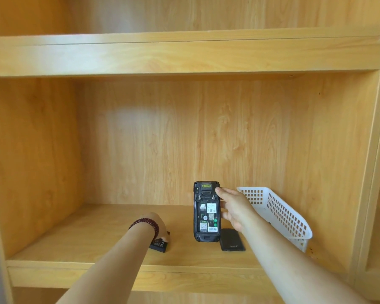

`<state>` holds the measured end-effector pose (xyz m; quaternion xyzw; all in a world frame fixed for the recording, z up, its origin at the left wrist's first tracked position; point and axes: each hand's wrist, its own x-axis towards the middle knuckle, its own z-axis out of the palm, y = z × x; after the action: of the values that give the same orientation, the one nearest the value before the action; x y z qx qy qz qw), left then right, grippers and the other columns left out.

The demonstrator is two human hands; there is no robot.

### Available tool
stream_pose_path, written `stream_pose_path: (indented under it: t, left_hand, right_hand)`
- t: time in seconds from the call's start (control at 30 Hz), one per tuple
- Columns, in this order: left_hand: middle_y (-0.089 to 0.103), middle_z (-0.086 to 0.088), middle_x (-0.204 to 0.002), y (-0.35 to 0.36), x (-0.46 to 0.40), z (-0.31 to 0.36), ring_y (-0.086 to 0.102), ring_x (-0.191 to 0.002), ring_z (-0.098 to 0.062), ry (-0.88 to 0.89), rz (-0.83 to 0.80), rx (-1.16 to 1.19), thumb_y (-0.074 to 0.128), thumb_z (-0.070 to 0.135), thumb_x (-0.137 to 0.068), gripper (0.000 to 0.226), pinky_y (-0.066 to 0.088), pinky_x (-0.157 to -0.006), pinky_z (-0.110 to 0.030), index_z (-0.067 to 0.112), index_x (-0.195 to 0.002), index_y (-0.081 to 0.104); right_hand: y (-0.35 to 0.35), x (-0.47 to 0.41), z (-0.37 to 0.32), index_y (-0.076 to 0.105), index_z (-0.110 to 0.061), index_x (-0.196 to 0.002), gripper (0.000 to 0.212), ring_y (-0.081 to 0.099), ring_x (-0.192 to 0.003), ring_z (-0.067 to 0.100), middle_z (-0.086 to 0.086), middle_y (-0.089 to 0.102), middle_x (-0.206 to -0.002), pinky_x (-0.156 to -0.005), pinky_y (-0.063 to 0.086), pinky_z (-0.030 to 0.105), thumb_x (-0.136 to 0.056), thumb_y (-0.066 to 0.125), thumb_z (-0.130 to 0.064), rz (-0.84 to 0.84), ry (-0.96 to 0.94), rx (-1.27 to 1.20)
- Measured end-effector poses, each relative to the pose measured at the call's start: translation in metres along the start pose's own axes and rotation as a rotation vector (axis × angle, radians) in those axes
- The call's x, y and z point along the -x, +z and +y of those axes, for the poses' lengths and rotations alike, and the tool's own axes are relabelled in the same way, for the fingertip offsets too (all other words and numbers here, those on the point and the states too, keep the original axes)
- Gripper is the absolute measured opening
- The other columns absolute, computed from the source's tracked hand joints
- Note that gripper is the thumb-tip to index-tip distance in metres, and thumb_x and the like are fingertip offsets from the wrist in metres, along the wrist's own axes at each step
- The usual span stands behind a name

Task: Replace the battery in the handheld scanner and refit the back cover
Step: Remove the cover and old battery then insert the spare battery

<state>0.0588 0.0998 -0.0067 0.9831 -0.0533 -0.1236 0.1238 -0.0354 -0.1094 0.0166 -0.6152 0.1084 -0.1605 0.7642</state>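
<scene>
My right hand (233, 208) holds the black handheld scanner (206, 211) upright by its right edge, its back toward me. The battery bay is uncovered and shows labels and card slots, with no battery inside. On the shelf board my left hand (157, 226), with a dark bead bracelet at the wrist, rests on a black battery (159, 245) and its fingers close around the far end. A flat black piece with small lettering, the back cover (232, 240), lies on the board just right of the scanner's foot.
Everything sits in a wooden shelf compartment (97, 235) with a board overhead. A white perforated plastic basket (281, 213) leans tilted against the right wall behind my right forearm.
</scene>
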Motion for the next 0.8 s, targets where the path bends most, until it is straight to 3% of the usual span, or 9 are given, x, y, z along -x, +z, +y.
stream_pose_path:
  t: [0.1,0.2,0.27,0.33,0.47,0.63,0.8]
  left_hand:
    - [0.06,-0.009,-0.095,-0.009,0.011,-0.002,0.053,-0.079,-0.024,0.0,-0.103,0.155,0.064,0.021,-0.09,0.023,0.047,-0.071,-0.028,0.011,-0.074,0.051]
    - [0.059,-0.011,-0.074,-0.018,0.025,-0.006,0.053,-0.057,-0.019,-0.028,-0.106,0.452,0.06,0.01,-0.093,0.011,0.047,-0.046,-0.024,0.001,-0.089,0.055]
    - [0.063,-0.013,-0.076,-0.024,0.025,-0.006,0.051,-0.05,-0.016,0.032,-0.013,0.612,0.063,0.01,-0.092,0.014,0.043,-0.037,-0.023,-0.003,-0.094,0.059]
    - [0.066,-0.013,-0.081,-0.03,0.029,-0.001,0.053,-0.052,-0.016,0.147,0.048,0.75,0.065,0.015,-0.09,0.016,0.041,-0.044,-0.023,0.0,-0.097,0.064]
    - [0.07,-0.004,-0.085,-0.038,0.042,0.017,0.059,-0.067,-0.014,0.367,0.046,1.066,0.066,0.016,-0.09,0.004,0.046,-0.057,-0.024,0.012,-0.091,0.065]
    - [0.071,-0.001,-0.084,-0.034,0.056,0.036,0.062,-0.072,-0.015,0.456,-0.068,1.096,0.068,0.016,-0.089,0.002,0.055,-0.067,-0.03,0.014,-0.09,0.066]
    - [0.071,-0.002,-0.087,-0.031,0.06,0.045,0.062,-0.073,-0.016,0.466,-0.052,1.086,0.068,0.015,-0.089,0.004,0.055,-0.07,-0.032,0.013,-0.093,0.066]
  right_hand:
    - [-0.001,0.001,-0.001,0.066,-0.011,-0.114,0.02,0.063,-0.116,0.029,0.01,0.07,-0.117,-0.1,0.051,0.053,-0.096,0.062,-0.02,0.006,0.001,0.001]
    - [-0.002,0.003,-0.003,0.066,-0.013,-0.107,0.013,0.065,-0.111,0.028,0.01,0.071,-0.114,-0.096,0.053,0.051,-0.096,0.062,-0.019,0.012,-0.003,-0.005]
    - [-0.003,0.004,-0.005,0.065,-0.017,-0.099,0.005,0.066,-0.107,0.026,0.008,0.072,-0.11,-0.088,0.057,0.046,-0.096,0.061,-0.018,0.023,-0.01,-0.013]
    - [-0.005,0.003,-0.008,0.066,-0.017,-0.098,0.005,0.067,-0.105,0.025,0.007,0.072,-0.107,-0.083,0.057,0.041,-0.097,0.061,-0.018,0.043,-0.021,-0.017]
    - [-0.009,0.0,-0.013,0.065,-0.009,-0.117,0.024,0.069,-0.099,0.025,0.01,0.073,-0.109,-0.09,0.056,0.045,-0.097,0.061,-0.019,0.072,-0.029,-0.035]
    - [-0.013,-0.001,-0.018,0.065,-0.008,-0.119,0.026,0.07,-0.092,0.022,0.009,0.074,-0.107,-0.081,0.058,0.04,-0.096,0.062,-0.02,0.089,-0.04,-0.064]
    - [-0.014,-0.001,-0.02,0.066,-0.007,-0.118,0.025,0.07,-0.09,0.022,0.009,0.074,-0.105,-0.078,0.058,0.039,-0.097,0.061,-0.019,0.081,-0.046,-0.067]
